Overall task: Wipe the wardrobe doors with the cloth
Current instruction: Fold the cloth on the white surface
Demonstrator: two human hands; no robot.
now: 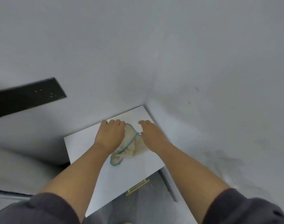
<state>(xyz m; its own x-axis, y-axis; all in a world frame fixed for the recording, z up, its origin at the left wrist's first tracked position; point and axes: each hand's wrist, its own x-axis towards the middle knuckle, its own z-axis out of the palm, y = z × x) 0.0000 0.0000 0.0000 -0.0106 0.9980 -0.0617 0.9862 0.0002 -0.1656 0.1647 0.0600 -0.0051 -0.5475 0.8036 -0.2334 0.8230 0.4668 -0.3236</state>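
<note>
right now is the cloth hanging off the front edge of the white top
No, the cloth lies crumpled wholly on the white top, back from its front edge.

We see both hands lying palm down on a white panel (83,147) set into a corner of grey walls (202,62). The left hand (109,135) and right hand (151,133) each cover an edge of a cream cloth with teal edging (130,147) bunched between them. A brass handle (137,187) shows below the panel.
</note>
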